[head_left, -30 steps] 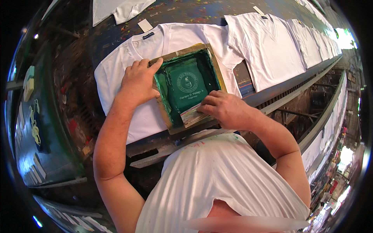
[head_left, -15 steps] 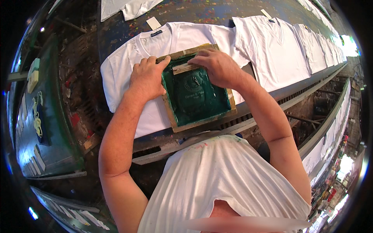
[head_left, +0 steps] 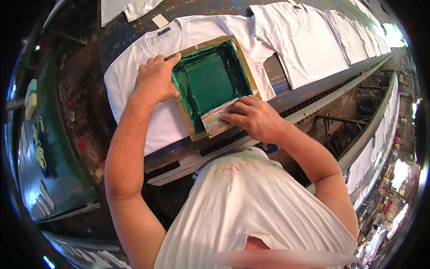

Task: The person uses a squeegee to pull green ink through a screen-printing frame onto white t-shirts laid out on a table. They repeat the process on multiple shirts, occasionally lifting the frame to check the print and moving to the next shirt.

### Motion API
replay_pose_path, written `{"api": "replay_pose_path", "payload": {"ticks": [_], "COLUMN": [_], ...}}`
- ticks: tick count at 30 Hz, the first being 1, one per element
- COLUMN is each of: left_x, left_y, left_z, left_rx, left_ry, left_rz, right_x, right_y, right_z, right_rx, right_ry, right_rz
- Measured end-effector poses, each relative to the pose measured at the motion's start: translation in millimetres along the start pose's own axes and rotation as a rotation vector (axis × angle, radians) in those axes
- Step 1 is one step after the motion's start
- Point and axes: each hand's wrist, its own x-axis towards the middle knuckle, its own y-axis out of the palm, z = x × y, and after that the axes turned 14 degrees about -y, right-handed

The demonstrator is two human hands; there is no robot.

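Observation:
A wooden-framed printing screen (head_left: 210, 74) with green ink inside lies on a white V-neck T-shirt (head_left: 130, 85), which is spread on a long dark table. My left hand (head_left: 154, 80) grips the frame's left side, thumb over the upper left corner. At the near end of the screen, my right hand (head_left: 254, 117) is closed on a wide, ink-stained squeegee (head_left: 217, 120). The squeegee leans towards me over the near edge of the frame. Its lower edge lies against the green mesh.
More white T-shirts (head_left: 302, 45) lie in a row to the right along the table (head_left: 201, 9). A grey rail (head_left: 197, 165) runs along its near side. Left stands another dark table (head_left: 67, 188) with a light block (head_left: 31, 99) at its edge.
My right hand has drawn the squeegee from the far end of the screen to the near end, towards me. My left hand keeps its hold on the frame.

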Motion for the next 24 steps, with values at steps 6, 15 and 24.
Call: {"api": "replay_pose_path", "payload": {"ticks": [6, 15, 24], "left_x": [-1.2, -6.0, -6.3], "left_y": [1.7, 14.7, 15.6], "left_z": [-9.4, -16.7, -15.6], "left_rx": [-0.003, -0.014, -0.058], "left_ry": [-0.085, -0.167, -0.179], "left_rz": [0.005, -0.071, -0.056], "right_x": [35.8, 55.8, -15.7], "right_y": [-24.4, -1.2, -3.1], "right_z": [-81.6, -114.5, -40.9], "right_rx": [0.139, -0.114, -0.038], "right_ry": [0.003, -0.191, -0.343], "right_rz": [0.047, -0.193, -0.023]}}
